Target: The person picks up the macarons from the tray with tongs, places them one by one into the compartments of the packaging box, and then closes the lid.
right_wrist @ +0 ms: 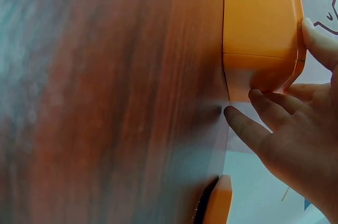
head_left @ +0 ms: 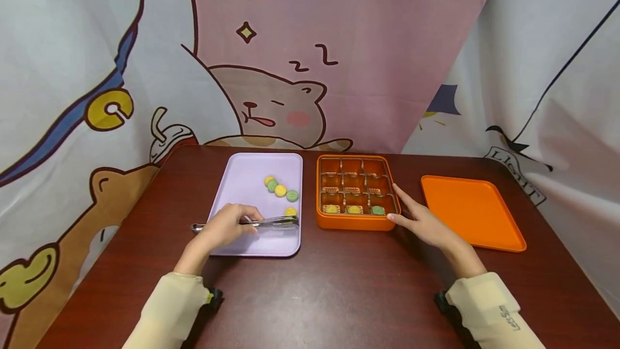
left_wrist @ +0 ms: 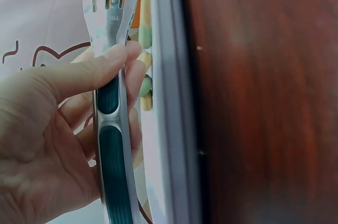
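My left hand (head_left: 231, 226) grips a pair of metal tongs (left_wrist: 111, 28) with dark green grips, thumb on one arm and fingers on the other. The tongs lie level, low above the lilac tray (head_left: 252, 168); green shows through their slotted head. Beside the tips is a yellow cookie (head_left: 290, 211). Farther back on the tray, yellow and green cookies (head_left: 281, 190) form a slanting row. My right hand (head_left: 426, 223) touches the right side of the orange box (head_left: 356, 223), thumb at its near corner, fingers mostly straight. Two yellow cookies (head_left: 354, 209) and a green cookie (head_left: 378, 210) occupy its front compartments.
An orange lid (head_left: 472, 211) lies flat to the right of the box. The box holds a clear divided insert (head_left: 352, 181). All stand on a dark wooden table (head_left: 339, 295), with a printed cloth (head_left: 368, 58) hanging behind it.
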{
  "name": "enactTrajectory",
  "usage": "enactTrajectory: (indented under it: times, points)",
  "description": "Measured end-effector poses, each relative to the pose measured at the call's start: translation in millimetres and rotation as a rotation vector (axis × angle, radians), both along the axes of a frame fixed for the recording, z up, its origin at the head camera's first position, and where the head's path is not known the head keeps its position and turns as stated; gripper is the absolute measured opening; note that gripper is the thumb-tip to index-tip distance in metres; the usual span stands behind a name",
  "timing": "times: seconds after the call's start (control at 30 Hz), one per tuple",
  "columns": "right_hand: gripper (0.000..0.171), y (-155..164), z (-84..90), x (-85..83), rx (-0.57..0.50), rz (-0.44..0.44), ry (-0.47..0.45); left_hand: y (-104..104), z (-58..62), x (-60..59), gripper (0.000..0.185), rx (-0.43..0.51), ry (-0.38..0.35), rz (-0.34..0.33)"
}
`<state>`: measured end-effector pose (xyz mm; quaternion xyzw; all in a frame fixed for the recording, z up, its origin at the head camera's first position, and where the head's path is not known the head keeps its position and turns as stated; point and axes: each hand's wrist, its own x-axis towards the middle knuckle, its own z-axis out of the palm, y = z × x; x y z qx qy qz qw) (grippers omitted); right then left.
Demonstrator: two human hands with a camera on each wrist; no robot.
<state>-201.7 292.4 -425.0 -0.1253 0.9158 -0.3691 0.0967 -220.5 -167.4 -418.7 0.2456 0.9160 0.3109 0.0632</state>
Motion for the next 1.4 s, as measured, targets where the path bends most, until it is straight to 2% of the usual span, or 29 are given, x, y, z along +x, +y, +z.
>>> enactTrajectory:
  times: [0.17, 0.43, 0.67, 0.93, 1.07, 1.2, 1.4]
  points:
    - [0.086, 0, 0.5, -0.1, -0.008, 0.004, -0.006, 3, 5.0, -3.6, 0.016, 0.013, 0.019, -0.008]
    - [0.085, 1, -0.5, -0.8, -0.007, -0.002, 0.013, 16, 13.0, -7.7, 0.015, 0.052, 0.047, -0.059]
    - [0.084, 4, -1.6, -1.3, -0.041, -0.014, 0.039, 34, 25.6, -7.4, 0.016, 0.08, 0.043, -0.049]
    - [0.083, 2, 0.0, -1.1, -0.021, -0.048, 0.07, 62, 38.8, -15.6, 0.017, 0.087, 0.094, -0.017]
    - [0.08, 0, -0.7, -0.9, -0.019, -0.054, 0.078, 78, 44.0, -19.7, 0.018, 0.103, 0.085, 0.007]
    - [0.079, -1, -0.6, -0.6, -0.015, -0.049, 0.076, 95, 47.0, -22.1, 0.018, 0.111, 0.075, 0.036]
    - [0.081, -1, 1.7, -1.4, 0.006, -0.045, 0.064, 121, 47.4, -25.3, 0.021, 0.102, 0.103, 0.105]
